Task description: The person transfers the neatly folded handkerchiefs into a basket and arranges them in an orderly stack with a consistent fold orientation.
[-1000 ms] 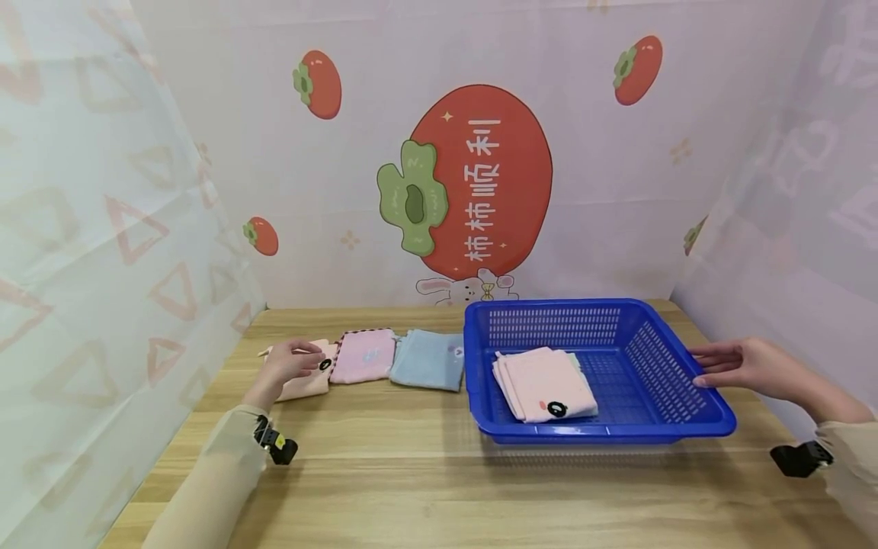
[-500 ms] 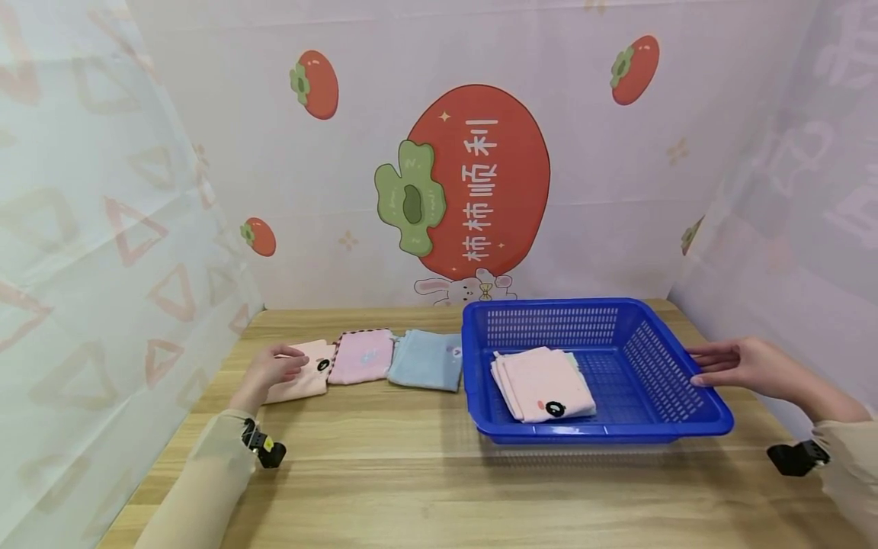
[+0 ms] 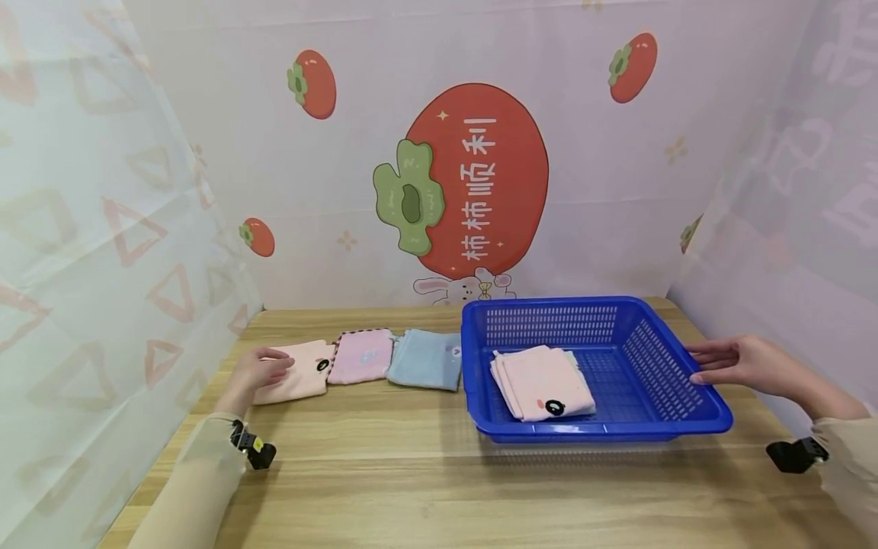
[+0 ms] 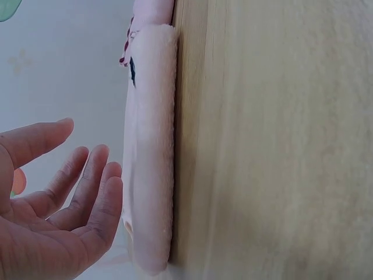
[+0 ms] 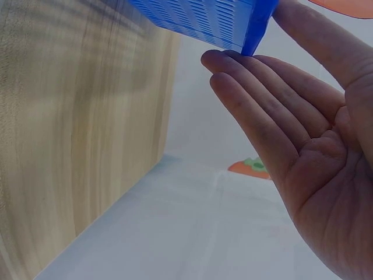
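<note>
My left hand (image 3: pixel 259 372) is above the left end of a folded light pink towel (image 3: pixel 296 381) with a black eye patch. In the left wrist view the fingers are loosely bent with nothing between them, beside the towel (image 4: pixel 151 140). At the right, my right hand (image 3: pixel 754 367) pinches the rim of a blue plastic basket (image 3: pixel 597 429), thumb on one side and straight fingers beneath, as the right wrist view shows at the basket's edge (image 5: pixel 256 26). Inside the basket lies a folded pink towel (image 3: pixel 542 381) with an eye patch, over a pale green one mostly hidden.
A pink-lilac towel (image 3: pixel 361 357) with a dark checked edge and a light blue towel (image 3: pixel 425 360) lie folded in a row between the left towel and the basket. The wooden table (image 3: pixel 384 465) meets printed cloth walls (image 3: pixel 309 191) at the back and sides.
My left hand has moved left and slightly toward me, uncovering more of the light pink towel. The right hand stays at the basket's rim, and the towels have not moved.
</note>
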`<act>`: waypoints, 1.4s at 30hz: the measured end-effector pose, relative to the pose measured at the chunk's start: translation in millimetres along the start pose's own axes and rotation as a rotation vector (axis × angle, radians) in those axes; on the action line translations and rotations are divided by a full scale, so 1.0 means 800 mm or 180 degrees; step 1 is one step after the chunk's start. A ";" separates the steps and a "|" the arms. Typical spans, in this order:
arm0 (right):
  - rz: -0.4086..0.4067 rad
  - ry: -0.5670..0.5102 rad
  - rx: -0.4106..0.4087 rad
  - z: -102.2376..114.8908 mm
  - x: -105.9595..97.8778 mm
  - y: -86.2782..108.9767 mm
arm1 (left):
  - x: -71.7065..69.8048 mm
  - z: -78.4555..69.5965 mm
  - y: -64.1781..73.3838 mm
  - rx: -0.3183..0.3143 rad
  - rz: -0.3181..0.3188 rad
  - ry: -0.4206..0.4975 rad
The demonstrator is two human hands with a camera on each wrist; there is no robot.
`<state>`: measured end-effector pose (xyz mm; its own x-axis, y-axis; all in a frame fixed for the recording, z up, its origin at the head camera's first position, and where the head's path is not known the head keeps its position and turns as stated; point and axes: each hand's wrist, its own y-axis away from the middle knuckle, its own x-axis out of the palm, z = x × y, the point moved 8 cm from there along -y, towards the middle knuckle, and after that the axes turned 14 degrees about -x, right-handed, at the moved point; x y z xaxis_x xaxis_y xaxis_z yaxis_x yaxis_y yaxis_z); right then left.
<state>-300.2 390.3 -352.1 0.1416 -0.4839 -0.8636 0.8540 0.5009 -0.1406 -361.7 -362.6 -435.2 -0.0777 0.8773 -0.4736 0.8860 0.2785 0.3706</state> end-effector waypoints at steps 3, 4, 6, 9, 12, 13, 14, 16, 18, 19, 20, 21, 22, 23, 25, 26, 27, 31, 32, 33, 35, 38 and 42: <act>0.0001 -0.0012 0.0001 0.001 -0.001 0.000 | -0.003 0.001 0.000 0.0022 0.0009 0.0008; 0.0002 -0.0020 -0.0002 0.001 -0.001 0.000 | -0.004 0.002 0.000 0.0007 0.0006 0.0025; -0.0003 -0.0043 -0.0011 0.001 -0.001 0.000 | -0.007 0.003 0.000 -0.0033 -0.0007 0.0043; -0.0006 -0.0052 -0.0031 0.002 -0.001 0.000 | -0.011 0.006 0.001 -0.0098 -0.0042 0.0041; -0.0004 -0.0052 -0.0035 0.003 -0.002 0.000 | -0.014 0.008 0.002 -0.0108 -0.0049 0.0039; -0.0005 -0.0056 -0.0032 0.003 -0.002 0.000 | -0.015 0.009 0.002 -0.0100 -0.0046 0.0026; -0.0006 -0.0057 -0.0030 0.003 -0.002 0.000 | -0.017 0.009 0.002 -0.0079 -0.0045 0.0013; -0.0003 -0.0067 -0.0020 0.002 -0.002 0.000 | -0.019 0.010 0.002 -0.0048 -0.0046 -0.0011; -0.0005 -0.0066 -0.0005 0.001 -0.002 0.000 | -0.021 0.012 0.002 -0.0027 -0.0051 -0.0049; -0.0003 -0.0060 -0.0002 0.001 -0.003 0.000 | -0.022 0.013 0.002 -0.0024 -0.0053 -0.0066; 0.0001 -0.0049 0.0005 0.001 -0.003 0.000 | -0.024 0.015 0.002 -0.0029 -0.0062 -0.0072; 0.0004 -0.0037 0.0010 0.000 -0.003 -0.001 | -0.025 0.017 0.001 -0.0043 -0.0073 -0.0078; 0.0007 -0.0027 0.0016 0.000 -0.003 -0.001 | -0.026 0.018 0.001 -0.0053 -0.0085 -0.0081; 0.0009 -0.0017 0.0017 0.000 -0.003 -0.001 | -0.027 0.020 0.001 -0.0056 -0.0093 -0.0084; 0.0016 -0.0003 0.0013 0.000 -0.003 -0.002 | -0.030 0.024 0.001 -0.0072 -0.0119 -0.0079; 0.0019 -0.0006 0.0013 0.000 -0.002 -0.002 | -0.031 0.025 0.000 -0.0082 -0.0136 -0.0075; 0.0021 -0.0008 0.0009 0.000 -0.002 -0.002 | -0.032 0.027 -0.001 -0.0083 -0.0149 -0.0075; 0.0035 -0.0013 0.0013 0.001 -0.002 -0.002 | -0.035 0.030 -0.003 -0.0095 -0.0202 -0.0055; 0.0037 -0.0009 0.0014 0.001 -0.002 -0.003 | -0.036 0.030 -0.003 -0.0096 -0.0216 -0.0051; 0.0040 -0.0002 0.0017 0.001 -0.002 -0.003 | -0.037 0.031 -0.002 -0.0090 -0.0230 -0.0049; 0.0048 0.0003 0.0023 0.000 -0.001 -0.003 | -0.038 0.031 -0.001 -0.0081 -0.0258 -0.0036; 0.0064 0.0008 0.0027 0.000 0.000 -0.002 | -0.041 0.033 0.001 -0.0090 -0.0322 0.0004; 0.0060 -0.0010 0.0023 0.001 0.000 -0.002 | -0.042 0.037 0.000 -0.0140 -0.0365 0.0044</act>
<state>-301.3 389.1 -351.7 0.1592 -0.4766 -0.8646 0.8547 0.5049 -0.1209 -345.5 -403.7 -442.9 -0.1841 0.8439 -0.5039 0.8501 0.3940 0.3493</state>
